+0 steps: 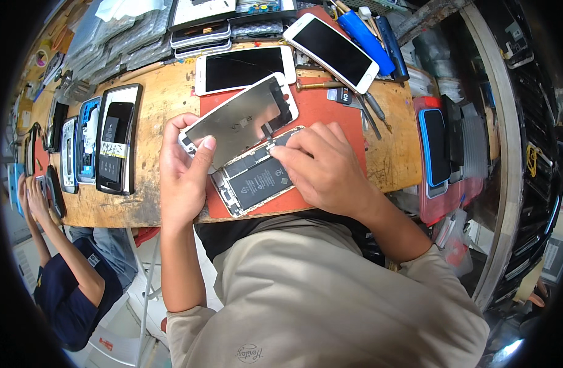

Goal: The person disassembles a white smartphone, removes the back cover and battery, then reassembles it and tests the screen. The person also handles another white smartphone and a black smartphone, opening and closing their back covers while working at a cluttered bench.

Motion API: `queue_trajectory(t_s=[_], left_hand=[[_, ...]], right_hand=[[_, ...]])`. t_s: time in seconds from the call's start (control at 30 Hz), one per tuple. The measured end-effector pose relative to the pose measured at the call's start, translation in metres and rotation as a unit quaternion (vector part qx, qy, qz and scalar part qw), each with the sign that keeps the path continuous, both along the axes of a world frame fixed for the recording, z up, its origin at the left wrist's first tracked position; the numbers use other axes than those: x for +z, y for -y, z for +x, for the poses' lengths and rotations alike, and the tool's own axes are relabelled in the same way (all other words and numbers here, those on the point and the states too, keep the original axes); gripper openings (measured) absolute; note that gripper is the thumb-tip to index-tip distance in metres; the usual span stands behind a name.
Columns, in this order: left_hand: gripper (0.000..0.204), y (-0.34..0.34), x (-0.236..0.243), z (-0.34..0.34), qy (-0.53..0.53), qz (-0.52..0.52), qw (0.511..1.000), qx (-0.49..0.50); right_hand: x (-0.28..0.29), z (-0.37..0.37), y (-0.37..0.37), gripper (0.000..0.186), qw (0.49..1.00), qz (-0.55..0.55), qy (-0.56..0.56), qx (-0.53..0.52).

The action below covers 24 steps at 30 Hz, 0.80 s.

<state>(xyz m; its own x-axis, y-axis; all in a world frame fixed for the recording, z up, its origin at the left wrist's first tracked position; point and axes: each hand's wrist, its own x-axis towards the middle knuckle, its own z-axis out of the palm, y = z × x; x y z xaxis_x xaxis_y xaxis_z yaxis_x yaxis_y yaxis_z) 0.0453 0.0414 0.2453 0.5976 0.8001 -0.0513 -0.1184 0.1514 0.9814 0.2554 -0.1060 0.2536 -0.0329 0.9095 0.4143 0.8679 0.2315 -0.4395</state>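
Observation:
My left hand (186, 165) grips a white-framed phone screen (241, 119) by its lower left end, thumb on the metallic back. The screen is tilted up, back side showing. Below it an opened phone body (226, 191) lies on a red mat (349, 122), its black battery (260, 184) and circuit board exposed. A short dark flex cable (266, 129) hangs from the screen toward the body. My right hand (324, 162) is closed, thumb and fingertips pressed together over the upper part of the board; what they pinch, if anything, is hidden.
Two white phones, one flat (244, 69) and one angled (333, 52), lie behind. A screwdriver (318, 84) and a blue cylinder (364, 40) are near them. Phone trays (119, 141) stand left; a blue-edged phone (435, 147) lies right. A co-worker's hands (36, 199) are far left.

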Motion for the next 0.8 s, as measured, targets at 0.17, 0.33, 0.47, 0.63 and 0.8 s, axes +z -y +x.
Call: queue_trajectory(t_s=[0.17,0.33,0.47,0.63,0.8], left_hand=[[0.038,0.004,0.006,0.002,-0.014,0.041,0.999,-0.012],[0.036,0.004,0.008,0.002,-0.010,0.042,0.999,-0.018],[0.037,0.004,0.005,0.004,0.000,0.024,1.000,-0.017],[0.039,0.005,0.004,0.005,-0.008,0.027,1.000,0.010],[0.038,0.002,0.001,0.006,-0.007,0.008,1.000,0.010]], right_hand=[[-0.005,0.004,-0.015,0.031,0.999,0.050,-0.021,0.003],[-0.005,0.006,-0.019,0.035,0.999,0.038,-0.023,-0.001],[-0.004,0.005,-0.014,0.036,1.000,0.023,-0.011,-0.003],[-0.004,0.001,-0.011,0.037,1.000,0.028,-0.001,-0.006],[-0.006,0.000,-0.012,0.037,0.999,0.044,-0.006,-0.009]])
